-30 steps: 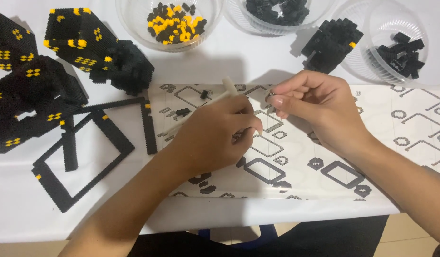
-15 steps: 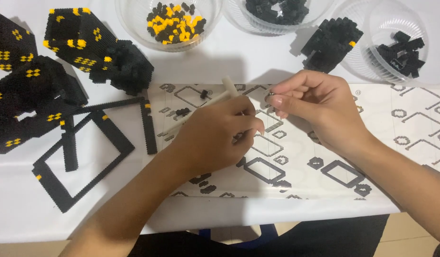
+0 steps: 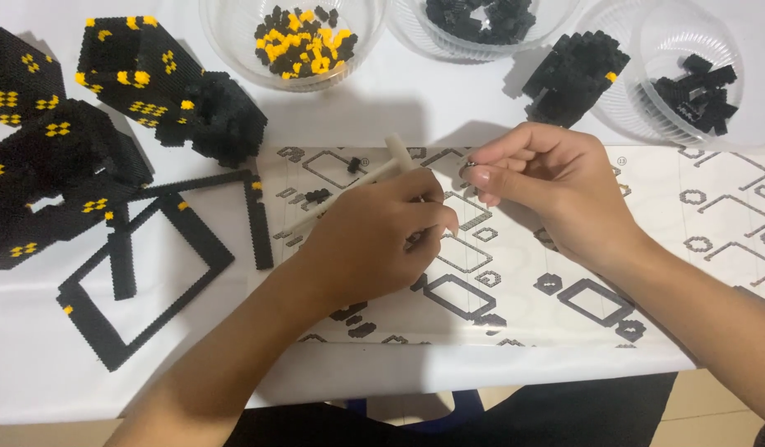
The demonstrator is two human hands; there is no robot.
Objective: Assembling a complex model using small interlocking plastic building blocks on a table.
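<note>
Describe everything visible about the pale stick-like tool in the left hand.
The tool is a slim, cream-coloured stick that looks like plastic, with a short crossbar at its upper end making a T shape. It lies slanted, low end toward the left, crossbar end up and right near the top edge of the instruction sheet. The left hand covers part of the shaft, so the grip itself is hidden. The exposed shaft passes over the sheet's printed diagrams. The right hand is close by but apart from it.

right hand edged slightly leftward, fingertips now nearer the left hand
</note>
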